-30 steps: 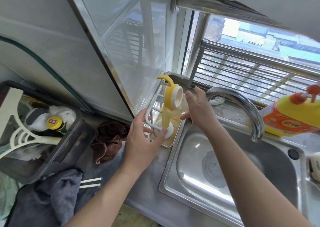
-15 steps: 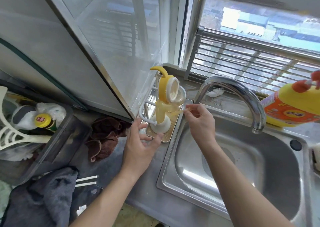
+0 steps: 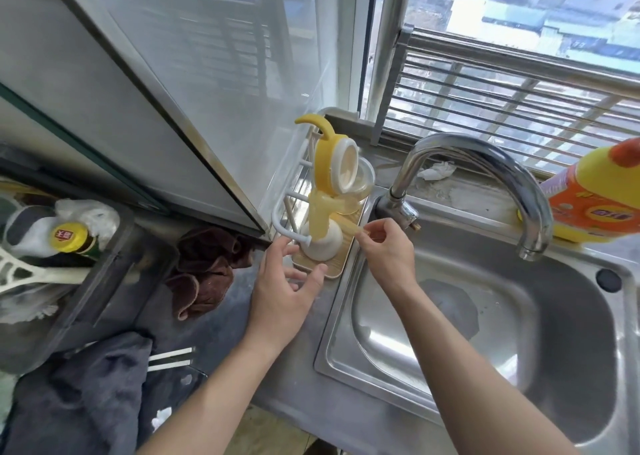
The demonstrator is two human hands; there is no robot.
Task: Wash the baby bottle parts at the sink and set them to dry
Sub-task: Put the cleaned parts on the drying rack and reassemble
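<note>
A yellow and white baby bottle part with a curved handle [image 3: 330,167] stands upright on a white base in the white wire drying rack [image 3: 287,208], over a beige tray [image 3: 341,264]. A clear cup-shaped part [image 3: 365,180] leans beside it. My right hand [image 3: 388,253] pinches a small pale yellow piece [image 3: 355,228] sticking out of the part's stem. My left hand [image 3: 284,288] hovers just in front of the rack with fingers relaxed, holding nothing.
The steel sink [image 3: 485,316] lies to the right with the curved faucet [image 3: 485,163] over it. An orange and yellow detergent bottle [image 3: 595,198] stands at the far right. A brown cloth [image 3: 204,271], a dark towel [image 3: 76,395] and a bin of items [image 3: 52,246] lie left.
My right hand came down from the part's top to its stem and now pinches the small piece. My left hand drew back a little from the base.
</note>
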